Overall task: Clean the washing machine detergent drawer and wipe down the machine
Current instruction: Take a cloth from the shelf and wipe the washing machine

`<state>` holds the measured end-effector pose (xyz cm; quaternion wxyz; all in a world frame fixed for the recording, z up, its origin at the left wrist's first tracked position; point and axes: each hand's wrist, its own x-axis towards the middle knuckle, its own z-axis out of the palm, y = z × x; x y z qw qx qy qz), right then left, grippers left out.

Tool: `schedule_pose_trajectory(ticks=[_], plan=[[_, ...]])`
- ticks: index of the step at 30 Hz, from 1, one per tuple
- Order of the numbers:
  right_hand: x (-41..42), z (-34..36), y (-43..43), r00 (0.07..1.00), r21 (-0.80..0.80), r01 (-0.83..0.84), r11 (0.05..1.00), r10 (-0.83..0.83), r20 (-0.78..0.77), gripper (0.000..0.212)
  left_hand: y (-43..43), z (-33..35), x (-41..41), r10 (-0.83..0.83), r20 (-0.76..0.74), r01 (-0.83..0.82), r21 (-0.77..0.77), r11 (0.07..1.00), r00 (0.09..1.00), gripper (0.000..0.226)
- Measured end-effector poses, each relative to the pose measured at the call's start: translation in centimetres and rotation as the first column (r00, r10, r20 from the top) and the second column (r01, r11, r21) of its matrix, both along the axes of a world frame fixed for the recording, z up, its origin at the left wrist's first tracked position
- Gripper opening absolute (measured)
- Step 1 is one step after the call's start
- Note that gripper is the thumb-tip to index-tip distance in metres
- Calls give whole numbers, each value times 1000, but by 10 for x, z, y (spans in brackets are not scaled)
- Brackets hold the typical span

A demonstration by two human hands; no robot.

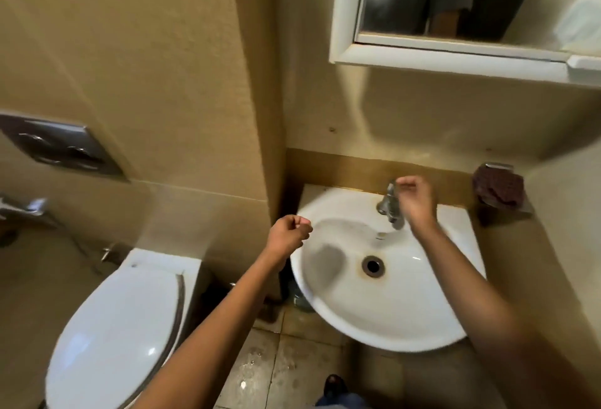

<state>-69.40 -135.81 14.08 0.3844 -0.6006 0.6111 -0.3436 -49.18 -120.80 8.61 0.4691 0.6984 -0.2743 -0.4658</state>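
No washing machine or detergent drawer is in view. I stand at a white wall-hung sink with a chrome tap at its back. My right hand hovers at the tap's top, fingers curled, right beside the handle; whether it touches is unclear. My left hand is a loose fist over the sink's left rim, holding nothing that I can see. The basin is dry-looking, with a rust-ringed drain.
A closed white toilet stands at the lower left, with a chrome flush plate above it. A dark reddish cloth lies on a holder right of the sink. A white-framed mirror hangs above. The tiled floor is stained.
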Motion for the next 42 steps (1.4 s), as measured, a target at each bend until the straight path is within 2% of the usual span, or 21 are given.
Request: schedule_pose_trajectory(ticks=[2, 5, 8, 10, 13, 21, 25, 30, 35, 39, 42], plan=[[47, -1, 39, 976, 72, -218, 973, 217, 12, 20, 24, 5, 27, 46, 23, -45, -12, 999, 999, 16], [120, 6, 92, 857, 110, -507, 855, 514, -40, 16, 73, 17, 75, 133, 39, -132, -28, 991, 990, 20], [188, 24, 133, 754, 75, -649, 757, 653, -73, 19, 125, 34, 123, 214, 63, -210, -59, 976, 975, 21], [231, 41, 160, 683, 30, -725, 688, 723, -103, 11, 164, 47, 156, 305, 70, -299, -91, 950, 950, 19], [288, 70, 194, 613, -63, -789, 611, 781, -118, 10, 211, 68, 205, 427, 77, -413, -154, 898, 901, 18], [403, 145, 250, 516, -230, -845, 483, 850, -108, 18, 268, 146, 306, 580, 201, -511, -308, 802, 789, 18], [460, 195, 252, 484, -330, -844, 422, 865, -133, 13, 269, 186, 351, 626, 271, -523, -367, 769, 731, 11], [539, 277, 241, 517, -544, -753, 371, 844, -141, 13, 259, 230, 406, 637, 354, -496, -414, 763, 685, 7], [604, 372, 217, 583, -705, -661, 258, 768, -266, 19, 245, 274, 453, 643, 404, -468, -453, 759, 651, 7], [652, 416, 187, 617, -696, -673, 251, 710, -341, 29, 236, 293, 487, 655, 425, -450, -489, 747, 624, 4], [682, 434, 168, 616, -650, -703, 290, 704, -353, 32, 231, 298, 509, 672, 431, -453, -508, 732, 602, 4]])
